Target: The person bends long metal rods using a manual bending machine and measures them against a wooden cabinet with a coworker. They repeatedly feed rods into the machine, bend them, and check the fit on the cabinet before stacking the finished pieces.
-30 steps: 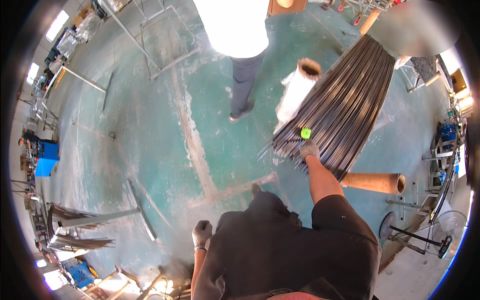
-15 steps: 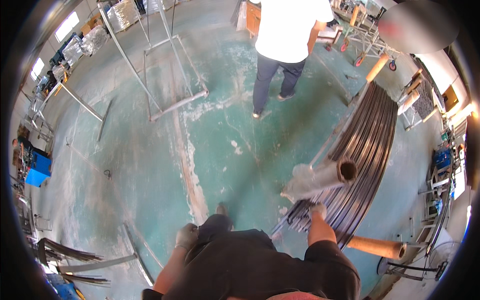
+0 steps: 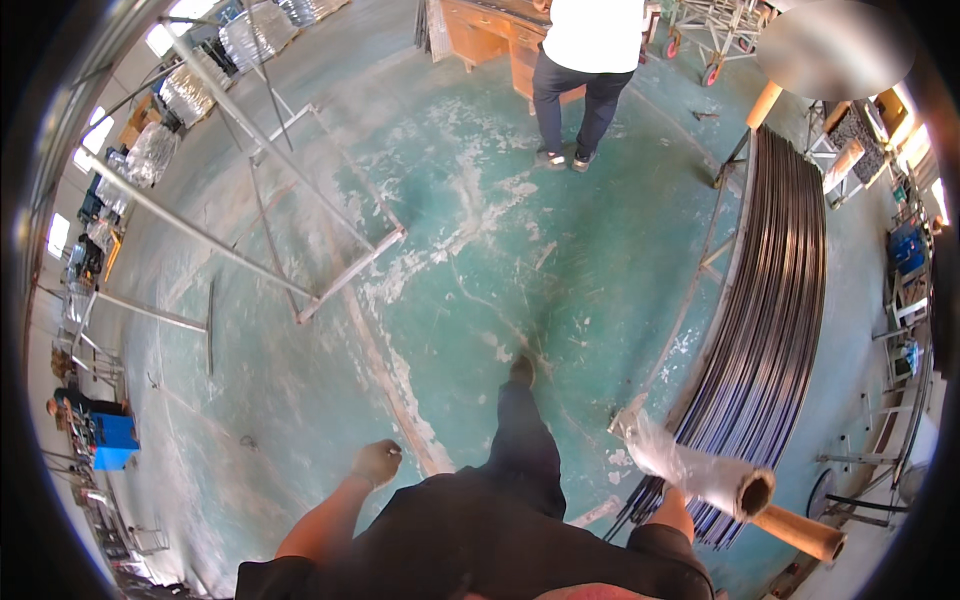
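Observation:
My left hand (image 3: 377, 462) hangs over the floor to the left of my body, closed, its fingers curled in. A small dark spot shows at the fingers, too small to name. My right forearm (image 3: 674, 513) reaches to the near end of a long stack of thin dark metal rods (image 3: 765, 300). A cardboard tube wrapped in clear plastic film (image 3: 700, 470) crosses in front of my right hand and hides its fingers. Beside that end sticks out a second, brown tube (image 3: 808, 534).
A person in a white top (image 3: 595, 35) stands ahead by a wooden desk (image 3: 478, 35). Metal frames (image 3: 350, 262) stand on the green floor at the left. A blue box (image 3: 115, 440) is at the far left, and a wheeled rack (image 3: 715, 35) is at the back right.
I have stepped forward, one leg now stretched ahead. The rod stack and wrapped tube sit further right in view. My right hand has gone behind the tube. The other person is further away.

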Motion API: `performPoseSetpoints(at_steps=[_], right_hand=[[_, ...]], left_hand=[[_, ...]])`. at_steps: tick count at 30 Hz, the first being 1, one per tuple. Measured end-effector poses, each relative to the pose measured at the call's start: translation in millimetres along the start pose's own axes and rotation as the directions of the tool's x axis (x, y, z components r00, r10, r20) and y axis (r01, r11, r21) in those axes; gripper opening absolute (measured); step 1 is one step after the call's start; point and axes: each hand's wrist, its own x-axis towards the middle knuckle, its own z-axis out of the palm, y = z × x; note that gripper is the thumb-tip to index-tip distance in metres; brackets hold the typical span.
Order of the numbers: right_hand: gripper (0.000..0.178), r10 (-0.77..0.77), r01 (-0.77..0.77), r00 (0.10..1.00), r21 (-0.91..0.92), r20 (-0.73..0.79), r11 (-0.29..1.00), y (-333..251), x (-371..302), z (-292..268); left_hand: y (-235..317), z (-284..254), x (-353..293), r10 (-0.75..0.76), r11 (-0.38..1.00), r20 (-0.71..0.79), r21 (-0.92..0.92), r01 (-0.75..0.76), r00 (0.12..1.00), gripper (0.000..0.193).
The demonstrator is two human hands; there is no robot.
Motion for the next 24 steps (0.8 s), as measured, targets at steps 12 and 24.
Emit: performPoseSetpoints(at_steps=[12, 24], right_hand=[[0.061, 0.285, -0.22, 0.901, -0.221, 0.326, 0.95, -146, -76, -64], [0.063, 0.152, -0.173, 0.983, 0.261, 0.099, 0.95, -565, 32, -120]], left_hand=[[199, -168, 289, 0.189, 0.941, -0.17, -0.251, -0.228, 0.967, 0.026], [281, -342, 558, 0.354, 0.911, 0.043, -0.241, -0.334, 0.934, 0.028]])
